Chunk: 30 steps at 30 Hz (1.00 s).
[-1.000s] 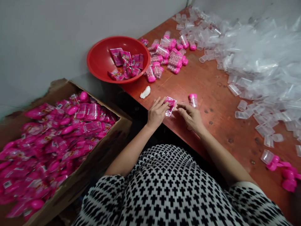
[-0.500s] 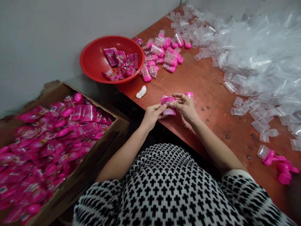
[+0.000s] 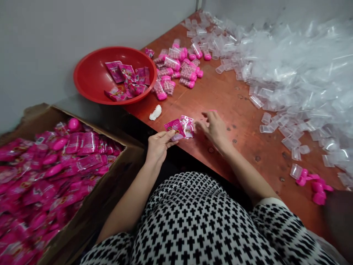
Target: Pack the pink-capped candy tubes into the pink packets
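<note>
My left hand [image 3: 159,146] pinches a shiny pink printed packet [image 3: 175,128] by its lower edge, above the table's front edge. A clear-and-pink part of it, or a second packet [image 3: 187,127], spreads to the right; I cannot tell which. My right hand [image 3: 216,130] is just right of the packet, apart from it, with its fingers loosely bent and spread and nothing visible in them. Behind those fingers only a sliver of a pink item [image 3: 213,110] shows. A crumpled white piece [image 3: 155,112] lies on the table beyond my left hand.
A red bowl [image 3: 88,90] holds several pink packets. Beside it lie pink-capped bottles of small beads [image 3: 172,63]. Clear plastic cups [image 3: 298,73] heap at the right, with pink plastic pieces [image 3: 318,191] nearer. A cardboard box [image 3: 132,156] of pink packets stands at the left.
My right hand has let go of the packet and moved off to its right. The packet in my left hand now lies more spread out. The whole view has shifted slightly.
</note>
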Available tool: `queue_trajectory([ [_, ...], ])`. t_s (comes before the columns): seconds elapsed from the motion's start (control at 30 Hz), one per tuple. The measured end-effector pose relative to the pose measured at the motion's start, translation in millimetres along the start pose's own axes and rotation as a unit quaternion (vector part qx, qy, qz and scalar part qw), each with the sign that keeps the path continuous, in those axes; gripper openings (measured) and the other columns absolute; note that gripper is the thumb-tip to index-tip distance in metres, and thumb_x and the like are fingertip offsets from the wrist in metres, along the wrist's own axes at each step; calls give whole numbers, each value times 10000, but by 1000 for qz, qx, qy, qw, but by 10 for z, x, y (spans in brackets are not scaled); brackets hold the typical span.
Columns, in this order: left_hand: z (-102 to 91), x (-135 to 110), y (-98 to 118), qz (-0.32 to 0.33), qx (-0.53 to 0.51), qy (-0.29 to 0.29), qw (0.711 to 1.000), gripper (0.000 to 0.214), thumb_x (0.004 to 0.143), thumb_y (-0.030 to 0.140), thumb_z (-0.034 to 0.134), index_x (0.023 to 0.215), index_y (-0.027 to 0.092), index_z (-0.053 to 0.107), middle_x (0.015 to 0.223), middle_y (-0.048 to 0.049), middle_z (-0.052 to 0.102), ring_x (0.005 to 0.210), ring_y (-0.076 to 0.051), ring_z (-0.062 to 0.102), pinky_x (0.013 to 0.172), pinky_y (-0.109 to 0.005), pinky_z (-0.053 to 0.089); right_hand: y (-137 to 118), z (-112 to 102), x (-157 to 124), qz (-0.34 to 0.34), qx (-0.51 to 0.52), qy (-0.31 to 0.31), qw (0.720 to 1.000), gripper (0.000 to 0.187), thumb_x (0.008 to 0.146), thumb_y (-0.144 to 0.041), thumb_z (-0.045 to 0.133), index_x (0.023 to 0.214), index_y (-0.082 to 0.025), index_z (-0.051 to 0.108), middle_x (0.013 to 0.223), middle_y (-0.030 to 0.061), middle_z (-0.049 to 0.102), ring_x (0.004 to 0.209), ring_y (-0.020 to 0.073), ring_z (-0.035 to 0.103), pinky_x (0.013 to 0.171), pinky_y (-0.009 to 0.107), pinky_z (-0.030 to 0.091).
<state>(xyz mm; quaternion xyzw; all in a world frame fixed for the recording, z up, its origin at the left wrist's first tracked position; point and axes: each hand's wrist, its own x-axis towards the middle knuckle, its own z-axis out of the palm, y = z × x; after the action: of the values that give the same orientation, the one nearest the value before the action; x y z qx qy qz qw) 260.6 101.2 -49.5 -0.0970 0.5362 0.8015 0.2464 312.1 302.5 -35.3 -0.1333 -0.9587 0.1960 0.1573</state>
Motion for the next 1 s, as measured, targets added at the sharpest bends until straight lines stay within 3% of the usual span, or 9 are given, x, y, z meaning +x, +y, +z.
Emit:
queue_trajectory([
  [0.1, 70, 6, -16, -22, -39, 0, 999, 301, 480, 271, 873, 575, 113, 635, 596, -14, 662, 537, -100, 625, 526, -209, 564, 250, -196, 49, 87, -60, 18, 994, 380, 897, -479, 459, 1017, -165, 637, 1009, 147, 664, 868, 250, 612, 769, 372, 447],
  [0.27, 240, -1, -21, -69, -106, 20, 992, 306, 540, 269, 858, 603, 115, 601, 565, 6, 622, 479, -83, 582, 469, -196, 535, 495, -216, 193, 168, -113, -102, 974, 426, 812, -535, 539, 866, -134, 671, 837, 158, 692, 801, 283, 633, 685, 355, 419],
  [0.33, 282, -6, -24, -77, -135, 25, 988, 284, 592, 282, 837, 670, 119, 617, 602, 4, 632, 501, -89, 595, 482, -202, 538, 477, -195, 197, 171, -100, -103, 975, 373, 757, -500, 616, 823, -136, 663, 790, 141, 689, 780, 284, 634, 664, 347, 410],
  [0.4, 299, -3, -31, -81, -165, 24, 983, 267, 623, 277, 822, 723, 124, 628, 650, -4, 650, 545, -102, 622, 523, -219, 554, 387, -206, 128, 167, -39, -69, 983, 337, 728, -483, 649, 775, -149, 640, 739, 107, 677, 738, 259, 627, 637, 330, 410],
  [0.47, 305, 11, -40, -84, -195, 23, 977, 257, 634, 262, 818, 754, 124, 638, 686, -13, 664, 589, -119, 647, 576, -240, 568, 231, -246, -23, 172, 99, -43, 979, 346, 715, -509, 654, 757, -169, 600, 667, 56, 653, 638, 207, 609, 580, 301, 420],
  [0.57, 328, 37, -57, -90, -235, 30, 967, 247, 644, 246, 813, 789, 131, 649, 732, -18, 677, 639, -139, 671, 648, -268, 573, -79, -295, -341, 198, 360, -87, 907, 359, 720, -522, 653, 826, -202, 531, 547, -28, 599, 441, 144, 550, 444, 253, 416],
  [0.63, 364, 44, -69, -95, -251, 36, 963, 237, 655, 246, 806, 801, 138, 653, 750, -17, 680, 658, -145, 678, 676, -276, 570, -278, -279, -533, 209, 441, -104, 867, 365, 720, -499, 678, 872, -213, 510, 523, -55, 590, 382, 126, 531, 374, 221, 393],
  [0.77, 459, 11, -101, -98, -263, 19, 960, 207, 683, 248, 787, 792, 133, 654, 742, -19, 681, 638, -120, 659, 650, -245, 551, -504, -157, -697, 214, 484, -92, 844, 343, 739, -460, 694, 878, -210, 505, 567, -61, 621, 366, 83, 516, 347, 181, 399],
  [1.0, 561, -96, -115, -81, -231, -39, 969, 279, 668, 319, 794, 763, 113, 630, 667, -11, 653, 552, -99, 603, 550, -222, 493, -532, -40, -673, 232, 526, -66, 815, 317, 760, -428, 683, 886, -191, 513, 569, -63, 632, 376, 71, 527, 339, 159, 399],
])
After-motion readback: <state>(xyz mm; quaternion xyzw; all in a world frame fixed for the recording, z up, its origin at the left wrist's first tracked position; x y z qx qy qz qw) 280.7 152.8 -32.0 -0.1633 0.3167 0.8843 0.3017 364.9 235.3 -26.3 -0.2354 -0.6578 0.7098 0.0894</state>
